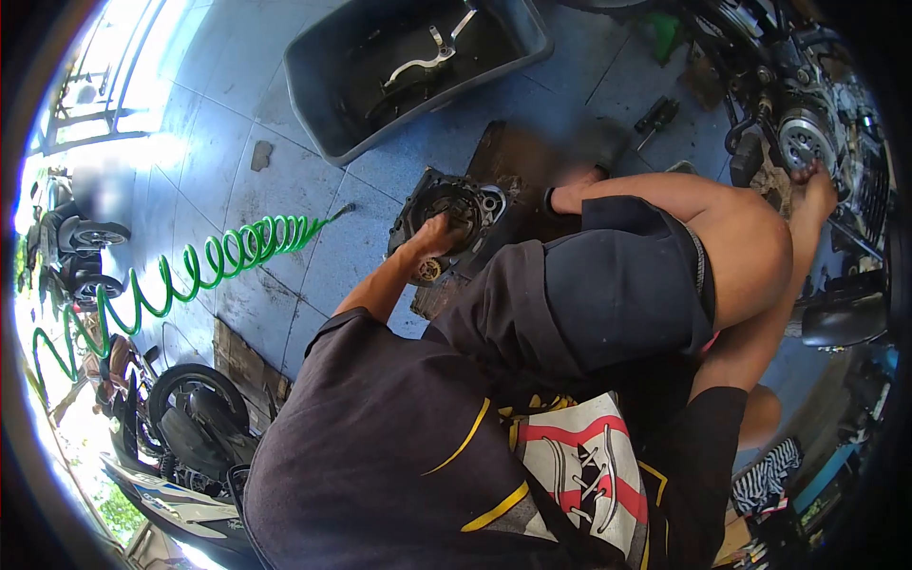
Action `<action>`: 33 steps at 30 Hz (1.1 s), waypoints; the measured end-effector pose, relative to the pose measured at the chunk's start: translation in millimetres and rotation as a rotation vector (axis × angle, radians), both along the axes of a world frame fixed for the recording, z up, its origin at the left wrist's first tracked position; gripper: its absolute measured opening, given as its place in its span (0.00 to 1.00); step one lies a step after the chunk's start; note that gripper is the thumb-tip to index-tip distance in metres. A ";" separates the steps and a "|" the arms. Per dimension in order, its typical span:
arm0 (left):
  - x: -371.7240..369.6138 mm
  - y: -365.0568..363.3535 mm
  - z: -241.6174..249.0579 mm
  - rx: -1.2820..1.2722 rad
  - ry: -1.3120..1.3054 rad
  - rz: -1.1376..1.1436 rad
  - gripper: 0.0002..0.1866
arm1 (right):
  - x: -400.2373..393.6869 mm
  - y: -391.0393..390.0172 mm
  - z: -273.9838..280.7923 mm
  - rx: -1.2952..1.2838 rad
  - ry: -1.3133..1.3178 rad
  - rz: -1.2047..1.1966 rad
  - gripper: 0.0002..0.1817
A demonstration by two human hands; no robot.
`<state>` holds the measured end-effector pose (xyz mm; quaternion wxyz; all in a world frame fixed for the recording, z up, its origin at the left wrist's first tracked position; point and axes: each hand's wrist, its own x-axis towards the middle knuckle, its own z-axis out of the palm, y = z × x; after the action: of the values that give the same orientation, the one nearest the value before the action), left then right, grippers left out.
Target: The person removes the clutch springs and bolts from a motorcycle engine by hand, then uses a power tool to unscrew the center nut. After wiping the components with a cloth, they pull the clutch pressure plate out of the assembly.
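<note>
My left hand point(439, 236) reaches into a dark metal engine cover point(492, 204), with its fingers closed at the inner side of the casting. A small brass-coloured round part point(427, 273) shows at the cover's lower edge. Beneath the cover lie dirty wooden boards point(499, 152). Far to the right, my right hand point(814, 185) is at a motorcycle's opened engine, its fingertips apart and against the lower edge of a silver round clutch point(804, 141). Exactly what the fingertips touch there is too small to make out.
A grey plastic tub point(328, 142) holding a silver lever-like part point(423, 68) stands ahead. A coiled green air hose point(237, 249) stretches across the blue tiled floor at left. Parked motorcycles point(195, 408) stand at the lower left. A dark tool point(655, 116) lies near my foot.
</note>
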<state>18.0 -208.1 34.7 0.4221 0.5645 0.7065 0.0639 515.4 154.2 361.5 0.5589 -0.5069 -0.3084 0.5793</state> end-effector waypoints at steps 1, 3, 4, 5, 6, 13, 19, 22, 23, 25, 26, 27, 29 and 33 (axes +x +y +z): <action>-5.5 0.4 0.8 0.022 -0.047 0.075 0.17 | 27.8 48.2 -37.4 -0.039 0.035 -0.287 0.09; -14.2 13.6 27.2 -0.124 -0.343 0.325 0.12 | 45.0 54.9 -43.2 -0.068 0.215 -0.210 0.10; -15.2 23.9 49.1 -0.274 -0.643 0.580 0.09 | 53.1 55.9 -43.8 -0.094 0.391 -0.124 0.11; -12.1 34.3 75.3 -0.235 -0.880 0.727 0.05 | 64.0 55.8 -49.4 -0.069 0.404 0.018 0.09; -11.7 46.4 101.7 -0.226 -0.879 0.711 0.05 | 58.0 49.0 -44.0 -0.052 0.407 0.010 0.09; 26.4 179.6 292.5 0.188 -1.448 0.497 0.04 | -95.1 -68.1 73.8 0.320 -0.776 0.019 0.16; 135.9 246.5 453.4 0.368 -1.263 0.007 0.06 | -158.8 -136.9 108.3 0.911 -0.435 0.112 0.21; 186.9 259.9 485.3 0.361 -1.146 -0.237 0.08 | -139.1 -132.2 108.0 1.065 -0.442 -0.069 0.19; 202.0 261.6 492.8 0.324 -1.116 -0.229 0.08 | -130.7 -131.3 106.4 1.128 -0.464 -0.142 0.17; 230.7 265.0 504.9 0.279 -1.083 -0.228 0.09 | -117.0 -131.2 106.5 1.106 -0.479 -0.273 0.15; 243.8 267.3 505.3 0.261 -1.087 -0.265 0.09 | -111.8 -132.4 107.1 1.085 -0.465 -0.345 0.13; 255.6 271.0 504.3 0.298 -1.023 -0.281 0.09 | -108.4 -136.9 109.0 1.019 -0.422 -0.374 0.10; 275.0 278.9 502.7 0.307 -0.979 -0.273 0.08 | -94.5 -133.8 101.2 0.949 -0.437 -0.422 0.10; 297.6 303.4 493.8 0.334 -0.788 -0.324 0.09 | -53.2 -101.6 64.0 0.746 -0.352 -0.485 0.11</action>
<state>315.6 95.3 528.4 0.5662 0.6606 0.3750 0.3200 462.1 52.6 425.6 0.7609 -0.4194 -0.4582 0.1874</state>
